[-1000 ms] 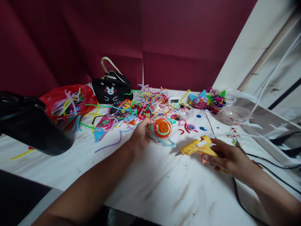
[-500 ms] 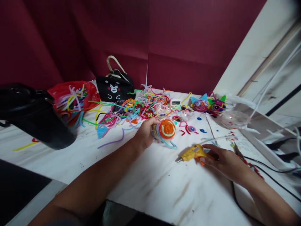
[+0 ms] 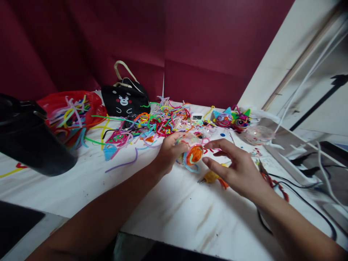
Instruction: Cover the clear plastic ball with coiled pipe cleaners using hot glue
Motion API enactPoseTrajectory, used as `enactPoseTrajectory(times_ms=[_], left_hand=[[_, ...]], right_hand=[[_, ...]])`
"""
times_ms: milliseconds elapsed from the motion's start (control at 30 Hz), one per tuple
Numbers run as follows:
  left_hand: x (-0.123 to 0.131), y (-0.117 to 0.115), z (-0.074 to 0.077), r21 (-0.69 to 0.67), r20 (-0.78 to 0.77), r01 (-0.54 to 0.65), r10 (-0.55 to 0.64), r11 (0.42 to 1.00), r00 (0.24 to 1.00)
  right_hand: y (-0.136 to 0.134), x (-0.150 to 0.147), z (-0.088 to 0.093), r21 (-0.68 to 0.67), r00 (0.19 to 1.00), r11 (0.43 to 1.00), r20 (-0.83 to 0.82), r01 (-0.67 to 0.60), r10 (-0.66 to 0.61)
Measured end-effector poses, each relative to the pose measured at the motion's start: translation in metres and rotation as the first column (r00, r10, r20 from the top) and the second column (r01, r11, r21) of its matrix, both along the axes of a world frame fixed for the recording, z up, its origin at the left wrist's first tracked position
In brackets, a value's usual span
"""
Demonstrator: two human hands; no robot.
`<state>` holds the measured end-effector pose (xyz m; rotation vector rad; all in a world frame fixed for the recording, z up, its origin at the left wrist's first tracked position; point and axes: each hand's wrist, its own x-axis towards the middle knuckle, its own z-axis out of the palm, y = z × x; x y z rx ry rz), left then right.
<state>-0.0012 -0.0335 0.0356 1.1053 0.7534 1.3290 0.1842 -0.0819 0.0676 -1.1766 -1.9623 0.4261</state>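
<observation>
My left hand (image 3: pixel 172 149) grips a clear round ball (image 3: pixel 187 140) with coloured bits on it. An orange pipe-cleaner spiral (image 3: pixel 194 155) with a pale green strand and a light blue loop sits on its side facing me. My right hand (image 3: pixel 231 161) is just right of the ball, thumb and fingers apart, holding nothing; whether a fingertip touches the ball I cannot tell. Below that hand a yellow glue gun (image 3: pixel 210 177) with an orange trigger lies on the table, partly hidden by the hand.
A heap of pipe cleaners (image 3: pixel 165 121) spreads behind my hands. A black tumbler (image 3: pixel 32 134), a red bag (image 3: pixel 95 105) and a black bear-face bag (image 3: pixel 125 101) stand left. Two colourful cat-eared figures (image 3: pixel 223 119), a clear bowl (image 3: pixel 259 135), pliers (image 3: pixel 262 168) and black cables (image 3: pixel 304 195) lie right.
My right hand has let go of the glue gun, leaving it on the table, and moved up and left to the ball. The ball has turned in my left hand, its spiral now lower.
</observation>
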Motion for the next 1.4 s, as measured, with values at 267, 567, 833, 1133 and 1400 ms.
enactPoseTrajectory(times_ms=[267, 567, 833, 1133, 1400], left_hand=[[0.001, -0.003, 0.001, 0.025, -0.09, -0.012, 0.014, 1.0, 0.996], [0.003, -0.003, -0.001, 0.025, -0.188, -0.033, 0.037, 0.999, 0.981], [0.004, -0.002, -0.003, -0.02, -0.214, 0.006, -0.01, 1.0, 0.977], [-0.001, 0.002, -0.006, -0.053, -0.127, 0.144, -0.15, 0.988, 0.981], [-0.001, 0.004, -0.008, -0.022, -0.2, 0.141, -0.143, 0.99, 0.969]], right_hand=[[0.023, -0.022, -0.003, 0.111, 0.999, 0.994, -0.055, 0.005, 0.001], [0.031, -0.022, -0.011, 0.027, 0.996, 1.0, -0.094, 0.001, 0.002], [0.033, -0.02, -0.012, -0.068, 0.994, 0.997, -0.107, 0.028, -0.035], [0.038, -0.018, -0.015, -0.128, 0.991, 0.991, -0.122, 0.038, -0.054], [0.04, -0.016, -0.017, -0.176, 0.987, 0.983, -0.145, 0.04, -0.066]])
